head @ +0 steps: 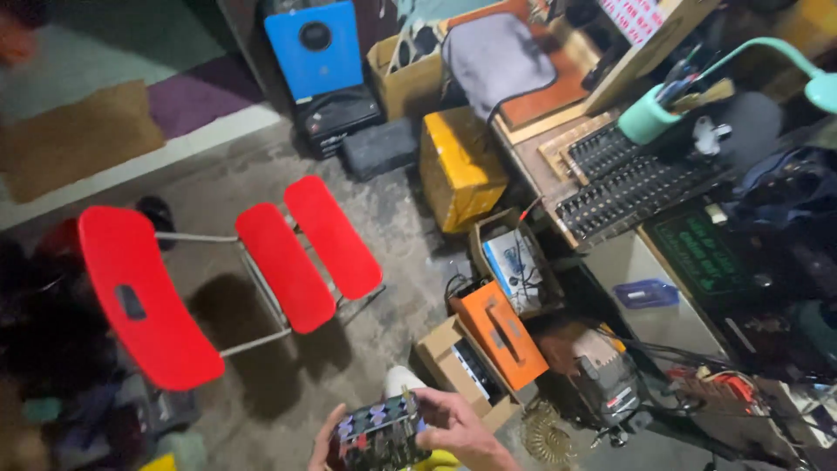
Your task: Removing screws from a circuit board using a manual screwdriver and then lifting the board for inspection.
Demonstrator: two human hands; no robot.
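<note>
2 hands (440,429), 1 circuit board (380,433)

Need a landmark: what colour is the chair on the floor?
Red seat and back on the chair, metal frame; head view.

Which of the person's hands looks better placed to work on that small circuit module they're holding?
Probably the right hand: its fingers curl over the circuit module's top edge, while the left hand cradles it from the side, mostly hidden.

The single head-worn camera is looking steeply down and tilted, taking in the floor (261,174), a red chair (218,279) and the cluttered counter (645,296) from standing height.
</note>
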